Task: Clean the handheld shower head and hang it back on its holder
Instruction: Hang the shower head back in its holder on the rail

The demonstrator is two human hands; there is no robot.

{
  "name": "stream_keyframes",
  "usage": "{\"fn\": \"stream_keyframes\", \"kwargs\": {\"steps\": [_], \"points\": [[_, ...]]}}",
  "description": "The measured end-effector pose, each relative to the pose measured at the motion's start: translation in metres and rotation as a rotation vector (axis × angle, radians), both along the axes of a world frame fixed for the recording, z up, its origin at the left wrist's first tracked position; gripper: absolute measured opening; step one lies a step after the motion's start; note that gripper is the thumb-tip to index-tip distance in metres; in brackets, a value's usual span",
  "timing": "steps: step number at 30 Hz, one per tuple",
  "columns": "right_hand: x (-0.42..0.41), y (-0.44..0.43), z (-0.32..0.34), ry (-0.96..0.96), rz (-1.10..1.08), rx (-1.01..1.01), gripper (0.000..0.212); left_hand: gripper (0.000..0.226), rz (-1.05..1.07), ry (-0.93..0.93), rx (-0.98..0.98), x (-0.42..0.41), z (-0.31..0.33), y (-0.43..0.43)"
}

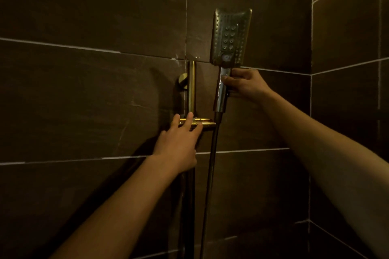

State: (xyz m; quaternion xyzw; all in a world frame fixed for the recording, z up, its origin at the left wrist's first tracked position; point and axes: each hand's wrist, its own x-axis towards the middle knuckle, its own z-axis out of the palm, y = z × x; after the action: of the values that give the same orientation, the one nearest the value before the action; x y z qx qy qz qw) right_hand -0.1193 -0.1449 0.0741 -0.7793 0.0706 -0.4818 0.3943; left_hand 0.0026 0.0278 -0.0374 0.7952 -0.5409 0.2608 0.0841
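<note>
The handheld shower head (230, 37) is rectangular and brass-coloured, with rows of nozzles facing me, and stands upright against the dark wall. My right hand (245, 83) grips its chrome handle just below the head. A dark hose (210, 174) hangs down from the handle's bottom end. To the left, the brass holder (207, 122) is a short horizontal bar on a vertical brass rail (191, 88). My left hand (181, 141) rests on that bar with its fingers spread over it. The handle's lower end sits just above the bar's right tip.
Dark brown wall tiles (84, 94) with pale grout lines fill the view. A side wall (347, 38) meets the back wall in a corner at the right. The rail continues down behind my left forearm. The light is dim.
</note>
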Motion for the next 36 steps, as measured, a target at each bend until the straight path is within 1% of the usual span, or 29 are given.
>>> {"fn": "stream_keyframes", "kwargs": {"steps": [2, 4, 6, 9, 11, 16, 20, 23, 25, 30, 33, 35, 36], "points": [[0.007, -0.005, 0.008, -0.038, 0.045, 0.003, 0.018, 0.088, 0.011, 0.006, 0.014, -0.001, 0.001, -0.001], [0.013, -0.008, 0.01, -0.08, 0.107, 0.03, 0.025, 0.089, 0.019, 0.012, 0.02, -0.002, 0.0, -0.004], [0.017, -0.008, 0.008, -0.067, 0.148, 0.036, 0.028, 0.09, 0.022, 0.004, 0.024, -0.001, 0.001, -0.005], [0.024, -0.008, -0.001, 0.009, 0.185, -0.003, 0.017, 0.089, 0.004, 0.009, 0.025, 0.002, 0.001, -0.003], [0.026, -0.006, -0.006, 0.028, 0.204, -0.013, 0.016, 0.086, -0.002, 0.011, 0.02, 0.004, 0.0, -0.004], [0.035, -0.009, -0.01, 0.064, 0.268, -0.009, 0.021, 0.088, -0.009, 0.015, -0.011, 0.005, -0.005, -0.006], [0.039, -0.021, -0.022, 0.025, 0.378, 0.059, 0.032, 0.088, -0.017, 0.01, -0.006, 0.005, -0.004, -0.005], [0.038, -0.025, -0.024, 0.048, 0.411, 0.062, 0.039, 0.088, -0.021, 0.018, -0.015, 0.006, -0.005, -0.005], [0.037, -0.024, -0.023, 0.064, 0.409, 0.08, 0.039, 0.088, -0.019, 0.015, -0.033, 0.007, -0.008, -0.006], [0.034, -0.017, -0.022, 0.141, 0.396, 0.098, 0.027, 0.087, -0.016, 0.023, -0.028, 0.007, -0.009, -0.006], [0.034, -0.012, -0.019, 0.15, 0.291, 0.081, 0.029, 0.088, -0.005, 0.027, -0.031, 0.007, -0.008, -0.005], [0.034, -0.008, -0.03, 0.186, 0.207, 0.049, 0.021, 0.089, 0.005, 0.032, 0.003, 0.01, -0.01, -0.005], [0.032, -0.005, -0.037, 0.222, 0.16, 0.035, 0.017, 0.091, -0.012, 0.065, 0.001, 0.01, -0.01, -0.004]]}}
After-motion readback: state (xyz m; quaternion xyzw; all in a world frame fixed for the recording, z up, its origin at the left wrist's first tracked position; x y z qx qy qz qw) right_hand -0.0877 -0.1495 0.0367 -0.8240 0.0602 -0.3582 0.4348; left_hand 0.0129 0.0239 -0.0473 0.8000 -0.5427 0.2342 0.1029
